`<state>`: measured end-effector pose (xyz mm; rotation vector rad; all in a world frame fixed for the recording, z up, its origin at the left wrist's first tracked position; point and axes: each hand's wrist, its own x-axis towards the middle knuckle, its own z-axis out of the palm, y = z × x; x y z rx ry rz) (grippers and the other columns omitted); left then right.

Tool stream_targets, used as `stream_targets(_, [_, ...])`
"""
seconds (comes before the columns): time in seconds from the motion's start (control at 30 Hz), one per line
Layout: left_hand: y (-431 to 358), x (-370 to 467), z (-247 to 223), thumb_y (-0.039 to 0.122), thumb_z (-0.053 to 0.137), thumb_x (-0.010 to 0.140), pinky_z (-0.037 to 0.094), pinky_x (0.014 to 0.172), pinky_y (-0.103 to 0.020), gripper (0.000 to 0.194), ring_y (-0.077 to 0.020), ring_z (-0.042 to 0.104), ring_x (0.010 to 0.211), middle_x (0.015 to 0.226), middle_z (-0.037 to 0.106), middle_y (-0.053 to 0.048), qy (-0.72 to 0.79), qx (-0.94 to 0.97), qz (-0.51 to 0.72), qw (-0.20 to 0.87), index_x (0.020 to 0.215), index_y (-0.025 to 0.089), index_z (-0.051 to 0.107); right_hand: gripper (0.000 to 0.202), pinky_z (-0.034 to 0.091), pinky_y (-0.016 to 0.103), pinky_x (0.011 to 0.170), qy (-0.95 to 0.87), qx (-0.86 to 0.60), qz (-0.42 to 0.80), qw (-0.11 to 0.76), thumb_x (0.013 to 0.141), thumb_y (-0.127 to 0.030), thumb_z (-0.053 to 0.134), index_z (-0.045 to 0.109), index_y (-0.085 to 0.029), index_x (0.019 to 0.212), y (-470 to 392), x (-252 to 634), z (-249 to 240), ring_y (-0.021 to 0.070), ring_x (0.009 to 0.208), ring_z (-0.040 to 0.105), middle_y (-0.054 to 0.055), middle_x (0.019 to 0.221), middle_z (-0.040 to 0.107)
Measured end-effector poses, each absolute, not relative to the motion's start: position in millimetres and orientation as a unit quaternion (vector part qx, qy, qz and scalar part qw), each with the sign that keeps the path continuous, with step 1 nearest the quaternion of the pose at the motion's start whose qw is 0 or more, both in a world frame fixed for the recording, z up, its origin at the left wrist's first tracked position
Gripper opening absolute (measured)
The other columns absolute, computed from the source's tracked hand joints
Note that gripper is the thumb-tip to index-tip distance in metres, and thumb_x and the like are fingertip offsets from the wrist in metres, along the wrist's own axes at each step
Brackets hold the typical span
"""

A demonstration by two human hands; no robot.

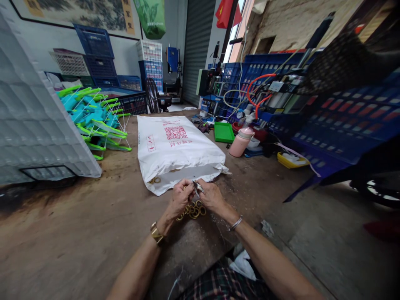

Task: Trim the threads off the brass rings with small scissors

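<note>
Brass rings (pixel 193 209) lie in a small heap on the wooden table (pixel 93 237), right under both sets of fingers. The left hand (pixel 180 196) and right hand (pixel 210 195) meet above the heap, fingers closed together on a small greyish piece (pixel 196 187); what it is, I cannot tell. Only a handful of rings looks handled so far, I judge. Just beyond the fingertips lies a white sack (pixel 175 146), mouth toward the hands, a few more rings (pixel 155 180) showing at its opening; the rest of its contents are hidden.
</note>
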<state>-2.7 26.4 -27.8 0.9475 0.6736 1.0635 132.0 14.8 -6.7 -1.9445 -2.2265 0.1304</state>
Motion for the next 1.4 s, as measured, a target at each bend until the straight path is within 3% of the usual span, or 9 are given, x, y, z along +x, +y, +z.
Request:
stream_targets(0.27, [26, -5, -30, 0.052, 0.064, 0.067, 0.021, 0.036, -0.016, 0.04, -0.0028, 0.032, 0.036, 0.047, 0.045, 0.007, 0.292, 0.439, 0.462, 0.714, 0.065, 0.018, 0.043, 0.025, 0.029, 0.025, 0.06, -0.736, -0.674, 0.045, 0.051, 0.078, -0.013, 0.039, 0.056, -0.018, 0.096, 25, 135, -6, 0.0177, 0.076, 0.059, 0.009, 0.083, 0.067])
stream_targets(0.43, [29, -25, -9, 0.043, 0.068, 0.067, 0.022, 0.033, -0.015, 0.034, -0.0034, 0.035, 0.036, 0.049, 0.048, 0.007, 0.21, 0.396, 0.48, 0.754, 0.07, 0.018, 0.045, 0.023, 0.026, 0.026, 0.058, -0.691, -0.722, 0.032, 0.012, 0.082, -0.016, 0.037, 0.057, -0.015, 0.092, 32, 157, -18, 0.0182, 0.072, 0.057, 0.012, 0.084, 0.066])
stream_targets(0.6, [45, -45, -5, 0.04, 0.07, 0.065, 0.026, 0.034, -0.013, 0.035, -0.0033, 0.042, 0.04, 0.057, 0.055, 0.004, 0.205, 0.253, 0.563, 0.76, 0.067, 0.017, 0.044, 0.016, 0.029, 0.024, 0.06, -0.758, -0.643, 0.092, 0.058, 0.082, -0.021, 0.041, 0.057, -0.018, 0.085, 22, 145, -32, 0.0147, 0.069, 0.053, 0.006, 0.078, 0.064])
stream_targets(0.73, [53, -52, -10, 0.033, 0.067, 0.068, 0.028, 0.035, -0.013, 0.026, -0.0045, 0.047, 0.043, 0.06, 0.058, 0.001, 0.204, 0.208, 0.578, 0.762, 0.07, 0.016, 0.048, 0.015, 0.03, 0.022, 0.061, -0.766, -0.623, 0.134, 0.081, 0.081, -0.03, 0.047, 0.056, -0.019, 0.088, 18, 121, -37, 0.0137, 0.071, 0.054, 0.003, 0.081, 0.064])
stream_targets(0.93, [54, -55, -9, 0.021, 0.064, 0.068, 0.031, 0.035, -0.013, 0.018, -0.0063, 0.05, 0.045, 0.058, 0.058, 0.002, 0.189, 0.181, 0.574, 0.776, 0.084, 0.015, 0.057, 0.024, 0.028, 0.024, 0.062, -0.773, -0.624, 0.113, 0.017, 0.08, -0.036, 0.05, 0.056, -0.021, 0.097, 25, 103, -44, 0.0167, 0.08, 0.056, 0.005, 0.093, 0.064])
stream_targets(1.1, [57, -54, -12, 0.015, 0.061, 0.069, 0.032, 0.036, -0.011, 0.006, -0.0078, 0.056, 0.053, 0.064, 0.061, -0.002, 0.183, 0.125, 0.555, 0.801, 0.072, 0.012, 0.057, 0.025, 0.029, 0.024, 0.062, -0.775, -0.621, 0.121, 0.004, 0.08, -0.035, 0.049, 0.055, -0.021, 0.101, 26, 100, -47, 0.0174, 0.083, 0.056, 0.006, 0.096, 0.064])
stream_targets(1.27, [59, -50, -17, 0.013, 0.062, 0.068, 0.034, 0.036, -0.012, 0.008, -0.0122, 0.063, 0.06, 0.065, 0.063, -0.003, 0.23, 0.074, 0.546, 0.802, 0.069, 0.013, 0.054, 0.021, 0.028, 0.024, 0.061, -0.755, -0.636, 0.151, 0.045, 0.078, -0.029, 0.05, 0.055, -0.02, 0.097, 26, 105, -51, 0.0163, 0.076, 0.054, 0.005, 0.087, 0.064])
stream_targets(1.4, [57, -42, -21, 0.024, 0.07, 0.063, 0.031, 0.035, -0.013, 0.023, -0.0082, 0.055, 0.049, 0.054, 0.054, 0.003, 0.269, 0.105, 0.549, 0.785, 0.064, 0.014, 0.049, 0.009, 0.028, 0.023, 0.058, -0.688, -0.654, 0.22, 0.224, 0.073, -0.027, 0.049, 0.052, -0.019, 0.076, 31, 113, -49, 0.0126, 0.063, 0.045, -0.001, 0.067, 0.054])
